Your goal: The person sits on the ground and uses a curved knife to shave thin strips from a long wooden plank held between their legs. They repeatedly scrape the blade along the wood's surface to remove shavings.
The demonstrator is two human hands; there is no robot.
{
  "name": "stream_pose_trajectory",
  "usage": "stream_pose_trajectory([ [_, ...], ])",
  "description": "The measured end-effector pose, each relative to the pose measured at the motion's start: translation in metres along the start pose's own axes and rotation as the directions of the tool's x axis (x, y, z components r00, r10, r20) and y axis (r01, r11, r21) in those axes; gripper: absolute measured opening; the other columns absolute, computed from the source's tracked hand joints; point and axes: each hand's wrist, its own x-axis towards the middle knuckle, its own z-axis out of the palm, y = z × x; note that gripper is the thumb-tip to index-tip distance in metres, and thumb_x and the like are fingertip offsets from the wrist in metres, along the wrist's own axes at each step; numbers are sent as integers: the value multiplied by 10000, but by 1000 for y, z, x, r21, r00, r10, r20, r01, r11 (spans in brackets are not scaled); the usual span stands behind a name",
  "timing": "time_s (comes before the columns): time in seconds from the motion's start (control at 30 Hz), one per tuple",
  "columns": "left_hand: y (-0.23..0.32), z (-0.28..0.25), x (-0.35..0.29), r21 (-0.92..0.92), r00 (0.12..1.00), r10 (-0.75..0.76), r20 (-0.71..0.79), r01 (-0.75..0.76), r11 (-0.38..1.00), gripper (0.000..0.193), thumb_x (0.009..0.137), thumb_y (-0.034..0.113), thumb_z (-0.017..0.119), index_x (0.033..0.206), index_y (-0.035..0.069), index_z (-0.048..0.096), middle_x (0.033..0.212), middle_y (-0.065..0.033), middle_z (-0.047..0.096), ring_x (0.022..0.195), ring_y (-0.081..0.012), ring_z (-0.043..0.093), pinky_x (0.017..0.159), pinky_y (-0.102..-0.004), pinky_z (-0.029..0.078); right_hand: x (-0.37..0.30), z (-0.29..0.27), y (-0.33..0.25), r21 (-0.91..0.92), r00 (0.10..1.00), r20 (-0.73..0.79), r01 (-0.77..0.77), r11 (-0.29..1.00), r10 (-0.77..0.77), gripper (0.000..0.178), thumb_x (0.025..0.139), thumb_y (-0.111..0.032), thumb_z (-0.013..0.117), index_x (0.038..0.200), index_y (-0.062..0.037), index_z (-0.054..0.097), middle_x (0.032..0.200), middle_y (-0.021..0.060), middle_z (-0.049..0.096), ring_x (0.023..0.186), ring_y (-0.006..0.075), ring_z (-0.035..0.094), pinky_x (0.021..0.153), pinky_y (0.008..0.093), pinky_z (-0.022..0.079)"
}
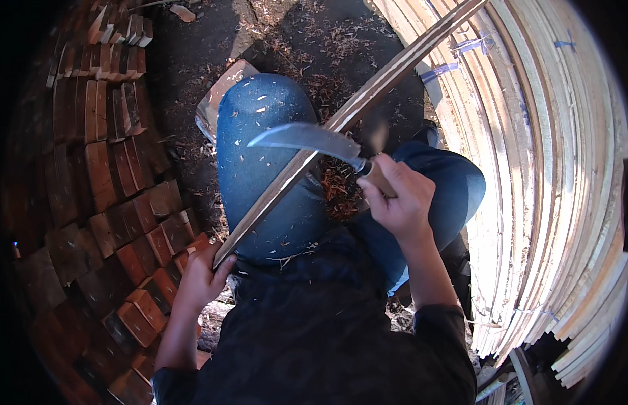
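A long narrow wooden strip (279, 181), dark with pale streaks, slants from my lap up to the far right across my knees. My left hand (207, 273) is closed round its near end. In my right hand (403, 199) is a curved knife (307, 138) with a wooden handle, the fingers wrapped round that handle. Its blade points left and crosses over the strip; whether it touches the wood I cannot tell. Pale shavings lie on the blue trousers (263, 111) over my bent knees.
Stacked reddish-brown wood blocks (135, 260) rise on the left. On the right, long pale wooden strips (530, 169) lie bundled, with blue ties (472, 44) round some. Wood chips (341, 185) litter the dark ground. A flat slab (223, 94) lies beyond my left knee.
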Motion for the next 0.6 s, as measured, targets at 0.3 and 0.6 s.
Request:
stream_pose_trajectory([
  [0.3, 4, -4, 1, 39, 1000, -15, 22, 14, 999, 281, 902, 235, 615, 913, -46, 601, 653, -220, 572, 622, -391, 594, 590, -425, 442, 7, -15, -3, 25, 998, 49, -33, 999, 32, 339, 721, -175, 805, 1003, -54, 662, 703, 80, 636, 565, 235, 632, 514, 300, 489],
  [0.6, 0, -5, 2, 83, 995, 92, 35, -95, 992, 269, 926, 155, 562, 1093, -55, 580, 661, -125, 570, 587, -214, 574, 593, -332, 457, 4, -14, -5, 71, 998, 41, -51, 996, 48, 310, 723, -194, 796, 977, -76, 662, 701, 57, 640, 557, 208, 623, 513, 295, 481],
])
